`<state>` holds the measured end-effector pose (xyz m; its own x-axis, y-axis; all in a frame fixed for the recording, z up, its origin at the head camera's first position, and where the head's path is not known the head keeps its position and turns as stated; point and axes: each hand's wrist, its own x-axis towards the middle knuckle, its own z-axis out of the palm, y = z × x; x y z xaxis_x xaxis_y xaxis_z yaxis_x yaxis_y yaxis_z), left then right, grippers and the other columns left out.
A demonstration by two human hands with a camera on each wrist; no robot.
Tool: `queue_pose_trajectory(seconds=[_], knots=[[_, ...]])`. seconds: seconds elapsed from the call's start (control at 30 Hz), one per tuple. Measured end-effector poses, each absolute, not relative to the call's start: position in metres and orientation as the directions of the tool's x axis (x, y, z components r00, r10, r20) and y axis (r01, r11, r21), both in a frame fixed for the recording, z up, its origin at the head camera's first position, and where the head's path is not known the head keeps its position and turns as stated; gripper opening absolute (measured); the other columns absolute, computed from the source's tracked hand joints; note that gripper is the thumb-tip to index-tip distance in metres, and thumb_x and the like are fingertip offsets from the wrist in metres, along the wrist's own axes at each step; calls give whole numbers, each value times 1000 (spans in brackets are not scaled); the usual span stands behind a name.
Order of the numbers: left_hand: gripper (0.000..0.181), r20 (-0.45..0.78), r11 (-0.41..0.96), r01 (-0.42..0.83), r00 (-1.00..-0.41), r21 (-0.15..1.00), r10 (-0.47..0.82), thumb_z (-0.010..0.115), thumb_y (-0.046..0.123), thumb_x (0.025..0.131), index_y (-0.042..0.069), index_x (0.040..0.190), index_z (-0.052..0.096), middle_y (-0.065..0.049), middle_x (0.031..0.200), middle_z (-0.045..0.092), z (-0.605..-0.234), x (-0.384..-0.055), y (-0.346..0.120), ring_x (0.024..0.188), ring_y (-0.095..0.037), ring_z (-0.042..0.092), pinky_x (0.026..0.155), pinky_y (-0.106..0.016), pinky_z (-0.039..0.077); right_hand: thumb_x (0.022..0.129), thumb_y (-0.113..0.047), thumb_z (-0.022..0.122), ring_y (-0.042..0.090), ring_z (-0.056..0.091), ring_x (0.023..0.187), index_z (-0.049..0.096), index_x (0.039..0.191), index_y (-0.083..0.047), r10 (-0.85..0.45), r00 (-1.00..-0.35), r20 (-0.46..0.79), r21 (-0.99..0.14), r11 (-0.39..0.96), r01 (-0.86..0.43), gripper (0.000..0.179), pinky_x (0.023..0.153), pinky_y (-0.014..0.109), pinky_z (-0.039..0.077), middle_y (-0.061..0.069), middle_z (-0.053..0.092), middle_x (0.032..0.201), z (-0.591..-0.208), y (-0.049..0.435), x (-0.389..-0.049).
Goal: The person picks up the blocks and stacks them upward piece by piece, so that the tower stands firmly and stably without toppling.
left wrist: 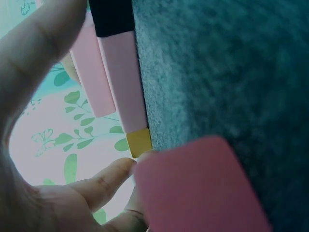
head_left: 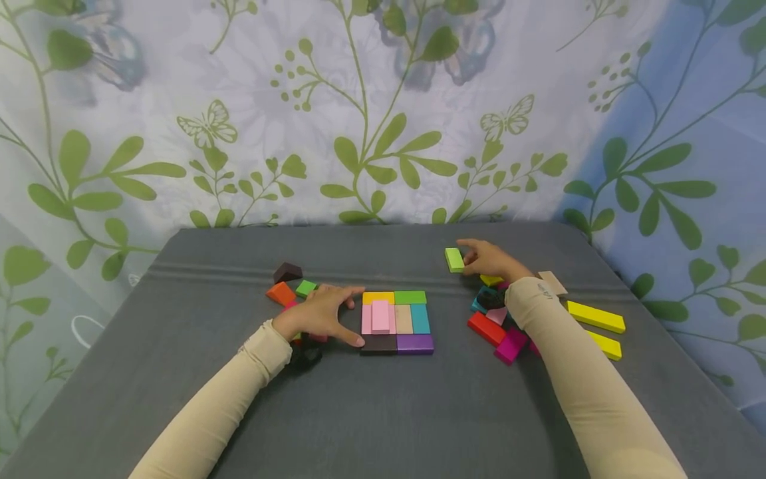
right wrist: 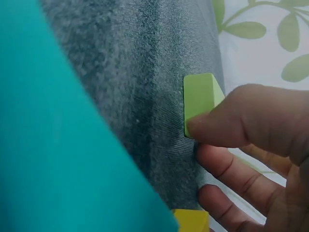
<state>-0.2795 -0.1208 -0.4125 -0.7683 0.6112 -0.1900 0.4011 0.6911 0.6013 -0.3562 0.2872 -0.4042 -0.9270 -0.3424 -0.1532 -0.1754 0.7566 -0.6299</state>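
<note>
A flat rectangle of coloured blocks lies in the middle of the table. A dark block [head_left: 379,344] and a purple block [head_left: 415,344] form its near row, with a yellow block [head_left: 378,297] and a green block [head_left: 410,297] at the far side. Between them are pink, beige and teal blocks, one pink block [head_left: 380,317] lying on top. My left hand [head_left: 323,313] spans the left side, thumb at the dark block's corner and fingertips by the yellow block. Toward the back right, my right hand [head_left: 487,258] pinches a lime green block [head_left: 455,260], its thumb on one end.
Left of the rectangle, partly under my left hand, are a dark wedge-like block [head_left: 288,271], an orange block [head_left: 280,293] and others. Around my right forearm lie a red block [head_left: 487,328], a magenta block [head_left: 511,346], long yellow blocks [head_left: 595,317] and more. A patterned curtain [head_left: 383,133] hangs behind.
</note>
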Motion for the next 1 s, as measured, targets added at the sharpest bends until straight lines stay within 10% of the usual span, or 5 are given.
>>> queue_pose_trajectory(seconds=[0.5, 1.0], knots=[[87, -10, 561, 494, -745, 664, 667, 92, 37, 86, 7, 158, 53, -18, 148, 58, -413, -278, -119, 141, -42, 44, 120, -68, 27, 95, -25, 82, 47, 62, 124, 58, 144, 9, -344, -933, -108, -540, 808, -235, 65, 104, 61, 50, 29, 68, 131, -402, 276, -346], [74, 28, 594, 573, -733, 564, 680, 94, 41, 84, 6, 143, 66, -8, 128, 70, -409, -274, -106, 121, -31, 62, 109, -57, 46, 89, -28, 89, 38, 64, 119, 65, 137, 3, -500, -863, 67, -581, 684, -441, 61, 108, 62, 49, 17, 69, 127, -403, 237, -290]])
